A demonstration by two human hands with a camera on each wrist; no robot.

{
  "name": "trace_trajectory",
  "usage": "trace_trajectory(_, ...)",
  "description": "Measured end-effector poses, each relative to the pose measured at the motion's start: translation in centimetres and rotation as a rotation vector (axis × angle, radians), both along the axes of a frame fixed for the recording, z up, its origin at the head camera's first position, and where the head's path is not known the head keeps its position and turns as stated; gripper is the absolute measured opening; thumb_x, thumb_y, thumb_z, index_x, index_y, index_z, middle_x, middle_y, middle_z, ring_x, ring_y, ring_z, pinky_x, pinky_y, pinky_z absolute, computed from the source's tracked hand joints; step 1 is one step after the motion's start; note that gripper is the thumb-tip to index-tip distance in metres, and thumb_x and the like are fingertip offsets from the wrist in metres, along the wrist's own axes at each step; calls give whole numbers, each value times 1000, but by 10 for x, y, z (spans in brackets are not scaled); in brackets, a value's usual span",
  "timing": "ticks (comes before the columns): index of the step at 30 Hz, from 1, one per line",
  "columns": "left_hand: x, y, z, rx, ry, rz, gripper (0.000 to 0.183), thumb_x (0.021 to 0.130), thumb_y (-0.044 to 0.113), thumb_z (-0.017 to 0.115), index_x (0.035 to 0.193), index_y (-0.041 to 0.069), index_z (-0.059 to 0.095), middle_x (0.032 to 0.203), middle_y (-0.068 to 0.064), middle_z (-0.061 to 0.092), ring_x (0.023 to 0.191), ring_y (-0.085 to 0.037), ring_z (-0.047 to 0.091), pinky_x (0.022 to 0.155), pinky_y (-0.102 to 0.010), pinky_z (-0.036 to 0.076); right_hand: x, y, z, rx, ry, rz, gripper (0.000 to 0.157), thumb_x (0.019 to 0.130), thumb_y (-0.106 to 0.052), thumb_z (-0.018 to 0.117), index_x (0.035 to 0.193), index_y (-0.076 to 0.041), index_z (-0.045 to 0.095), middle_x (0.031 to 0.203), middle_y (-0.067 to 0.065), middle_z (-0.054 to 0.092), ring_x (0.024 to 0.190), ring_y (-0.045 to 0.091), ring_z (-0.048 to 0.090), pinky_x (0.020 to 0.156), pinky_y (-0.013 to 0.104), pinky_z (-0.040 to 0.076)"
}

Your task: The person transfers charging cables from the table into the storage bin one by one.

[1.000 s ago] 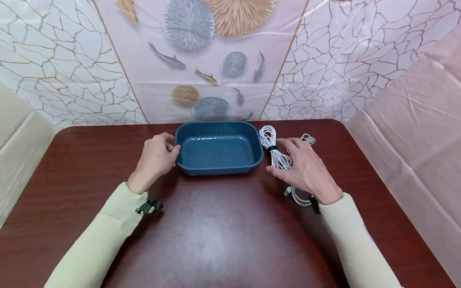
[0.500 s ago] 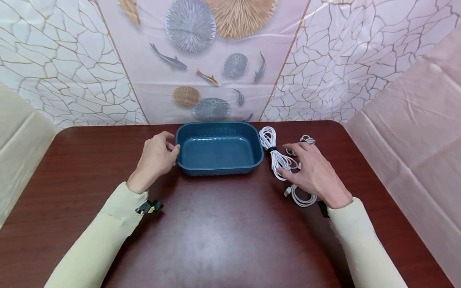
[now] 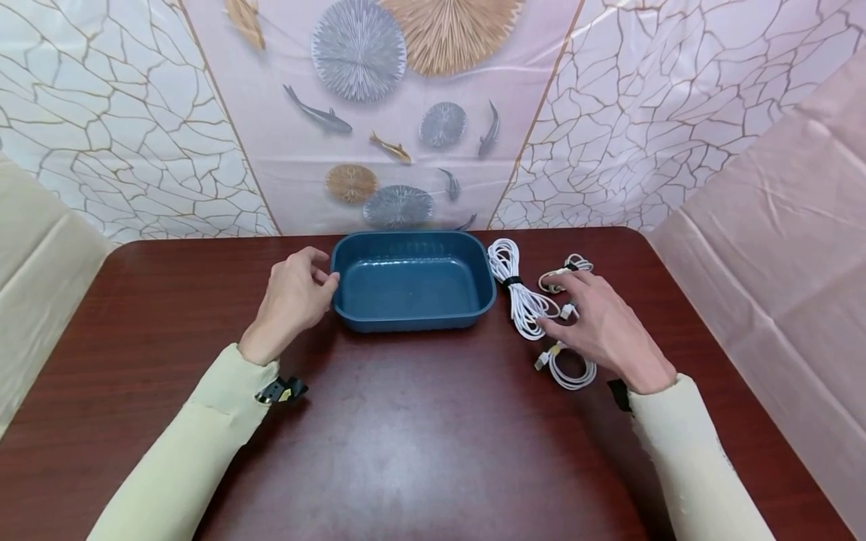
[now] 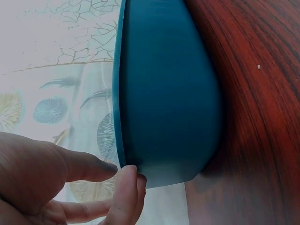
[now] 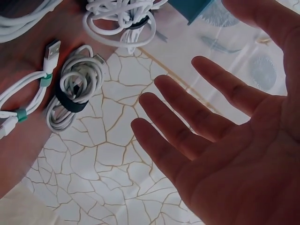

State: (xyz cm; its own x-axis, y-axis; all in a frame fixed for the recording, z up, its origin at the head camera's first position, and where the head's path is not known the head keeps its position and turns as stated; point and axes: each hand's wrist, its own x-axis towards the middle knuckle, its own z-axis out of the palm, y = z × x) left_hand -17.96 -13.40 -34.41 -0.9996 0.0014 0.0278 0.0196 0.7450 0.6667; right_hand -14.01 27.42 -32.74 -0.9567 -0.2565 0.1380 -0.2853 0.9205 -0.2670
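A blue rectangular plastic bin (image 3: pixel 413 324) stands at the back middle of the table. My left hand (image 3: pixel 291 297) is at its left end, thumb and forefinger pinching the rim (image 4: pixel 120 117) from either side. Right of the bin lies a long white cable bundle (image 3: pixel 519 297) with a black tie. My right hand (image 3: pixel 602 323) hovers over the cables with spread fingers, holding nothing. Partly behind it sit a smaller coiled cable (image 3: pixel 575 263) with a black strap and a white USB cable (image 5: pixel 33 84) with green ties. Nearer the front lies another coiled USB cable (image 3: pixel 571 383).
The dark red wooden table (image 3: pixel 406 451) runs back to a patterned fabric backdrop (image 3: pixel 379 150). A plain fabric panel (image 3: pixel 778 263) borders the right side, another (image 3: pixel 47 278) the left.
My right hand has moved right and toward me, away from the white cable bundle, uncovering more of the cables. The left hand and the bin have stayed put.
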Motion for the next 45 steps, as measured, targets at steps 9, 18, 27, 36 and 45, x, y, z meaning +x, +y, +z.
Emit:
trace_trajectory(9, -1, 0, -2, 3, -2, -5, 41, 101, 19, 61, 136, -2, 56, 96, -17, 73, 64, -18, 70, 62, -31, 59, 0, 13, -3, 13, 30, -8, 51, 83, -24, 80, 128, -7, 64, 123, 16, 62, 105, 32, 53, 88, 48, 47)
trace_trajectory(18, -2, -1, -3, 9, -4, -8, 40, 101, 17, 62, 134, -3, 56, 94, -17, 73, 61, -15, 69, 59, -27, 58, 2, 25, -8, -3, 13, -21, 52, 82, -21, 81, 129, -8, 63, 126, 21, 61, 112, 37, 54, 92, 54, 46)
trace_trajectory(27, -2, -1, -4, 15, -10, -8, 39, 101, 17, 62, 134, -3, 57, 95, -17, 72, 61, -15, 69, 58, -28, 59, 2, 34, -9, 12, 12, -9, 48, 82, -21, 81, 126, -8, 65, 124, 20, 62, 117, 38, 55, 96, 56, 45)
trace_trajectory(36, -4, -1, -4, 20, -5, -8, 38, 101, 16, 60, 134, -4, 57, 95, -17, 72, 63, -16, 72, 62, -30, 61, 2, 41, -12, 12, 33, 1, 47, 81, -19, 82, 124, -6, 65, 121, 20, 64, 114, 37, 56, 95, 53, 45)
trace_trajectory(45, -5, -3, -4, 62, -31, -1, 37, 101, 12, 61, 134, -6, 58, 99, -21, 73, 68, -23, 77, 63, -29, 63, 0, 45, -13, 15, 25, 0, 49, 81, -18, 81, 126, -6, 65, 122, 21, 63, 112, 37, 56, 92, 54, 46)
